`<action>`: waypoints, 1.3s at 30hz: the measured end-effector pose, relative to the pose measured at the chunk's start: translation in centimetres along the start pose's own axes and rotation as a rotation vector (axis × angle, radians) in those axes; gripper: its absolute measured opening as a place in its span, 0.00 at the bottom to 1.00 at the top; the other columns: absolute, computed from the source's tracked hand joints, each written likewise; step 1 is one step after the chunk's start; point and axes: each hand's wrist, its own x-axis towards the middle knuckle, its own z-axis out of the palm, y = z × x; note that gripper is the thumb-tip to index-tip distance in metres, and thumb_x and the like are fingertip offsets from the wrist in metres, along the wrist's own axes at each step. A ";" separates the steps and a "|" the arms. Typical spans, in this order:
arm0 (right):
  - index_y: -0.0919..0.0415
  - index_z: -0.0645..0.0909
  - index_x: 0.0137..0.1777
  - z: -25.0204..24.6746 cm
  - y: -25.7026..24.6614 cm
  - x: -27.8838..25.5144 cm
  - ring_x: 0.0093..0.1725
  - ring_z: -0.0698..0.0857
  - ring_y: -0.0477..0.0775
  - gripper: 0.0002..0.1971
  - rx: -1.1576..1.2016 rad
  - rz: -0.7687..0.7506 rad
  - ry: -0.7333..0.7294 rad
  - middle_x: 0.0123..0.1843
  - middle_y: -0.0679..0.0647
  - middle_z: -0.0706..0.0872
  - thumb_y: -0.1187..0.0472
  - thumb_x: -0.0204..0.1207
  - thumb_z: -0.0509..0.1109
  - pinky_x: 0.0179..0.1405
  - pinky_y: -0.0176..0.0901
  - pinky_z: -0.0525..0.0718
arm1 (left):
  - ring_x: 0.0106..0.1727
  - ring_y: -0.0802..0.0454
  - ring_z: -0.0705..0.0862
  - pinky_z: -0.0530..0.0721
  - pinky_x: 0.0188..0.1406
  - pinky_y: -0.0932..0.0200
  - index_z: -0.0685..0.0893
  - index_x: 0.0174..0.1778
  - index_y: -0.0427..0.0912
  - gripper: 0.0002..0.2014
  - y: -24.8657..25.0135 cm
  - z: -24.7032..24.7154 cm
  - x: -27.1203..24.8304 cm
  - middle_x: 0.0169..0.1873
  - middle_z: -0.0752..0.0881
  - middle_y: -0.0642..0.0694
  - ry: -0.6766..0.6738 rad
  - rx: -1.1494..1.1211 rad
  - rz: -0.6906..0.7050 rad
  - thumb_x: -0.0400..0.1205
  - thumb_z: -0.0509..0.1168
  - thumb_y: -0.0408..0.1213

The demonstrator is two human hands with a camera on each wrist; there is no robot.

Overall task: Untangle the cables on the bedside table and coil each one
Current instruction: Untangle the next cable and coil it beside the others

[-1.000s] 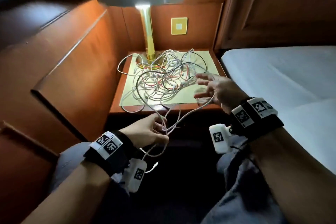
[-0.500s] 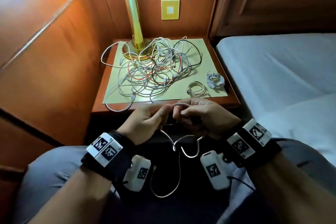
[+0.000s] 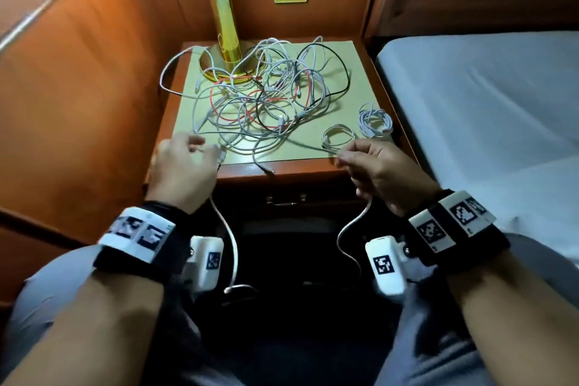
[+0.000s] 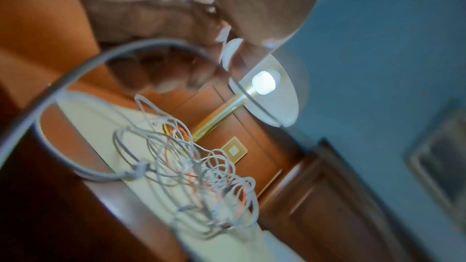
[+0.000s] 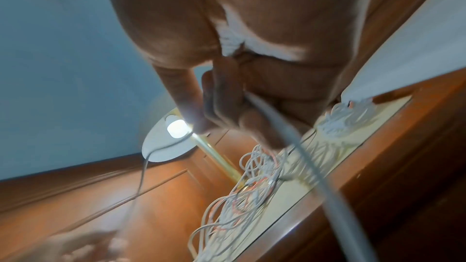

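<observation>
Cable tangle (image 3: 266,97) on bedside table (image 3: 369,72), two coils (image 3: 374,124) to its right.

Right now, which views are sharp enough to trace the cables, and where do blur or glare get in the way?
Head view: mostly sharp, the tangle and two coils readable, left hand slightly smeared. Left wrist view: motion-blurred, lamp bulb glaring. Right wrist view: held cable near and soft, bulb flare beside the fingers.

Two coiled white cables (image 3: 375,124) lie on the counter (image 3: 360,78), near right. One tangled heap (image 3: 266,97); one lamp (image 3: 219,9). Two hands.
</observation>
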 end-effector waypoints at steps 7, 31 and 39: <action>0.63 0.80 0.43 2.8 -0.2 -1.3 0.24 0.75 0.42 0.07 -0.042 -0.217 -0.142 0.25 0.42 0.79 0.67 0.84 0.67 0.24 0.32 0.73 | 0.31 0.45 0.81 0.79 0.35 0.45 0.83 0.34 0.43 0.24 4.4 2.5 -5.5 0.27 0.82 0.43 -0.318 -0.382 0.493 0.84 0.57 0.59; 0.61 0.85 0.44 1.3 0.4 -0.9 0.31 0.80 0.40 0.08 -0.200 -0.315 -0.208 0.31 0.41 0.84 0.63 0.85 0.68 0.36 0.35 0.78 | 0.29 0.55 0.72 0.71 0.31 0.59 0.81 0.34 0.45 0.15 4.8 2.2 -4.7 0.25 0.73 0.46 -0.226 -0.542 0.529 0.85 0.64 0.48; 0.52 0.81 0.32 -1.1 1.5 0.3 0.27 0.73 0.50 0.18 -0.280 -0.070 -0.145 0.29 0.50 0.73 0.45 0.82 0.68 0.35 0.55 0.75 | 0.24 0.52 0.67 0.68 0.26 0.58 0.75 0.30 0.48 0.16 1.2 -3.1 0.2 0.22 0.68 0.51 0.365 -1.095 -0.096 0.84 0.64 0.45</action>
